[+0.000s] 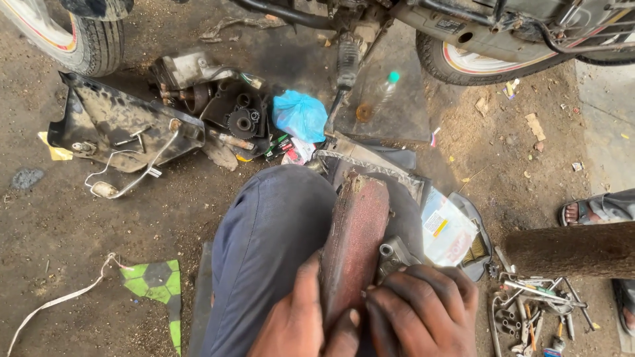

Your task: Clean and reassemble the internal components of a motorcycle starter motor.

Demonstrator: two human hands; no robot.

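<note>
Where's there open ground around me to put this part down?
Bare dirt lies between the black panel and the green patterned piece, and right of the plastic bottle below the rear wheel. Crowded: the engine parts ahead and the tool pile.

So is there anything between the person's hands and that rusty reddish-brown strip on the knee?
Nothing visible. The left hand and the right hand both already rest against the near end of the rusty reddish-brown strip, thumbs on it. A small grey metal part sits under the right fingers, beside the strip rather than in the way.
</note>
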